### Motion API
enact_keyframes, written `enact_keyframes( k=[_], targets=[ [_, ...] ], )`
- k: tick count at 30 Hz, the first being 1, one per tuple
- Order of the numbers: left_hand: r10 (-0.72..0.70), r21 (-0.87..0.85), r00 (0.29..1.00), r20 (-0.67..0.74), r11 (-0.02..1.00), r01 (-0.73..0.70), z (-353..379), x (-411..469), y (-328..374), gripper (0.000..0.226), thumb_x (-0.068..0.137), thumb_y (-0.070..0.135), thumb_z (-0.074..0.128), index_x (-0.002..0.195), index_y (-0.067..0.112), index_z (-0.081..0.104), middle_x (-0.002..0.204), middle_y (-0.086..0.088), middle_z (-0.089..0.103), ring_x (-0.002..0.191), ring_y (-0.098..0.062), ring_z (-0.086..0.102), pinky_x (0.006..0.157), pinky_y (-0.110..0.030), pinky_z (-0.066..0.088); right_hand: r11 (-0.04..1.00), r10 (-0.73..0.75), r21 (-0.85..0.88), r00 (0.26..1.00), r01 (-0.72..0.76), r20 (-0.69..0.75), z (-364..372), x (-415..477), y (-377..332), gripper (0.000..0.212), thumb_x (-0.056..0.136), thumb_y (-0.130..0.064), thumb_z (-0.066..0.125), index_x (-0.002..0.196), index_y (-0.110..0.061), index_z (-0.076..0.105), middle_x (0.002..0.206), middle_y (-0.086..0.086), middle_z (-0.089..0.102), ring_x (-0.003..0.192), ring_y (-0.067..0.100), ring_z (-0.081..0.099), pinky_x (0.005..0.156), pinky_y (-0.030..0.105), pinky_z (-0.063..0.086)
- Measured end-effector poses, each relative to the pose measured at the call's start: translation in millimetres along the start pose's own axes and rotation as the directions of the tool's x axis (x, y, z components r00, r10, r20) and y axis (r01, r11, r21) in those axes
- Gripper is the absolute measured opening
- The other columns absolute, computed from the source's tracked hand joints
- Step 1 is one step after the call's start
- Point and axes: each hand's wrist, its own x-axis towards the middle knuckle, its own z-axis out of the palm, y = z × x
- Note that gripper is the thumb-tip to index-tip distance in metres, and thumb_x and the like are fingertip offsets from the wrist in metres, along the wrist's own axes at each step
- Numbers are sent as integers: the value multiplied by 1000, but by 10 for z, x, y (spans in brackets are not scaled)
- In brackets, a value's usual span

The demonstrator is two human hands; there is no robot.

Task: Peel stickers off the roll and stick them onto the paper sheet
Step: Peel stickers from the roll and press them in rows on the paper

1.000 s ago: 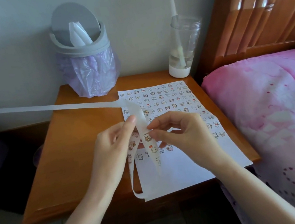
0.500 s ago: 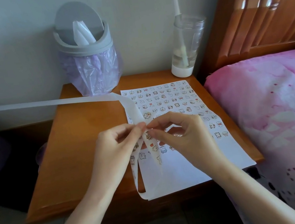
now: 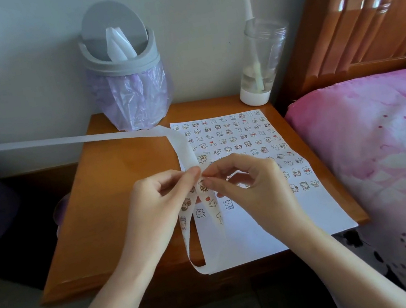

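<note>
Pinch grip on both sides: left hand (image 3: 157,209) holds the sticker strip (image 3: 183,154) between thumb and curled fingers. The right hand (image 3: 251,194) has thumb and forefinger narrowed onto the strip at the same spot, tips almost touching the left's.

Change: 1 s ago the left forefinger lay stretched along the strip with the hands slightly apart. Now it's curled in and the two pinches meet. Reads as starting the peel on the next sticker; can't tell if an edge has lifted yet.

Strip is held just above the left edge of the paper sheet (image 3: 263,229), over mid-worktop (image 3: 112,196). Its long axis runs from the grip toward the back edge, bends near the sheet's back-left corner, then exits past the left edge. The stickered end hangs in a loop toward the front edge.

Sheet lies front-to-back on the right half, with the back part filled and the front bare.
</note>
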Motion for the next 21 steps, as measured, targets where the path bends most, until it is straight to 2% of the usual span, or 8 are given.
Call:
enact_keyframes(
  k=[6,15,18,21],
  targets=[
    [-11,2,1000,-18,1000,11,-10,-4,4,23,84,28,64,71,12,73,65,0,71,59,-9,67,51,-12,46,1000,-20,-16,1000,20,5,13,-12,-32,9,80,-12,73,87,-17,73,79,-8,72,76,12,67,71,33,57],
    [-14,68,1000,-18,998,15,-43,15,-25,21,82,34,63,72,18,72,66,3,72,63,-11,68,53,-11,48,946,-152,-289,988,144,-5,64,-7,-13,7,81,-19,73,84,-25,69,87,-13,57,79,10,53,68,20,48],
    [-31,73,1000,1,997,31,-62,28,-41,22,82,33,63,74,15,72,67,4,73,62,-10,69,52,-10,48,982,-44,-182,999,46,17,33,-12,-58,9,82,-20,71,80,-27,66,85,-12,59,78,9,55,67,18,47],
    [-63,75,998,1,995,63,-95,53,-66,21,86,29,62,74,13,71,68,6,73,61,-6,69,52,-8,46,998,61,-20,997,-61,39,-57,-17,-126,2,81,-22,71,79,-21,69,83,-7,67,74,9,59,64,21,48]
  ],
)
